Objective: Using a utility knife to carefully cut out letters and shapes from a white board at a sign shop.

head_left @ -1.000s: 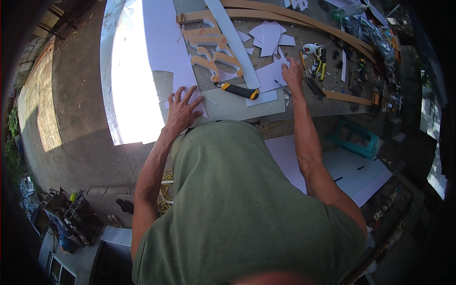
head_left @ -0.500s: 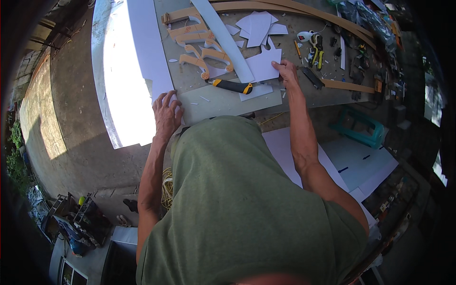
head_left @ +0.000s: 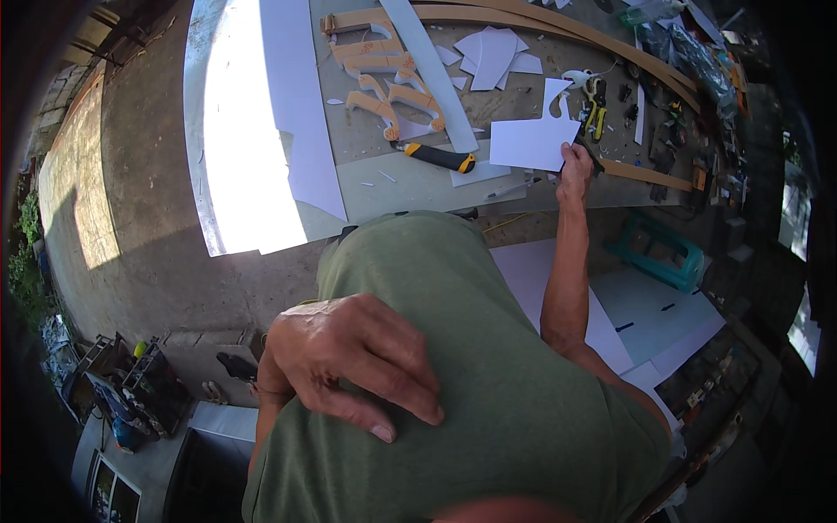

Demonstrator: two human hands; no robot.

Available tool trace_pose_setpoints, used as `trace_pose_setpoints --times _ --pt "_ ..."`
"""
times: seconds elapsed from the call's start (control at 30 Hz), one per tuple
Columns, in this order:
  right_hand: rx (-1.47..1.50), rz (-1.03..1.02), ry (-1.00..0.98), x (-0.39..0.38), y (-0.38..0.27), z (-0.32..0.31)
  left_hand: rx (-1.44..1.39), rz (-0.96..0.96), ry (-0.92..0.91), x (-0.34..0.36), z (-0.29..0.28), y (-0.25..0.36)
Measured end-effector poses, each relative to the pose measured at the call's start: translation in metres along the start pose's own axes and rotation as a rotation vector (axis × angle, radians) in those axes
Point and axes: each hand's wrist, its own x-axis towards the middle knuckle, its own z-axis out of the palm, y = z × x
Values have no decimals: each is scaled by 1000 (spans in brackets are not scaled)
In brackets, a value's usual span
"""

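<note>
A white cut sheet [head_left: 534, 144] with a curved notch in its upper edge is raised over the right part of the table. My right hand [head_left: 575, 174] pinches it by the lower right corner. In front of my green shirt hangs my left hand [head_left: 353, 357], fingers loosely bent, thumb apart, nothing in it. A black and yellow utility knife [head_left: 440, 158] lies near the table's front edge. Just behind it are several tan curved pieces [head_left: 375, 65] with reddish marks. A large white sheet [head_left: 307, 113] covers the left side, partly in bright sun.
A long pale strip [head_left: 432, 74] runs back from the knife. Several white offcuts [head_left: 493, 57] lie beyond it. Yellow-handled pliers [head_left: 596, 109] and small tools sit at the right. Long tan strips [head_left: 558, 30] cross the back. A teal stool [head_left: 658, 248] stands right of the table.
My left hand has left the large white sheet and come back before my chest. My right hand has lifted the cut sheet and moved it right and slightly nearer.
</note>
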Motion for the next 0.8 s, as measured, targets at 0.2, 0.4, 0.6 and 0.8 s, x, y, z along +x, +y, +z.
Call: trace_pose_setpoints --times 0.2,0.4,0.6,0.8 --pt "411 -44 -224 -43 -14 35 12 169 -44 6 10 6" --pt "403 21 -634 -80 -67 164 295 282 347 9 25 31" --pt "313 -185 -890 -88 -176 277 456 480 695 21 49 35" --pt "-131 -360 -800 -78 -214 322 501 385 476 21 52 23"
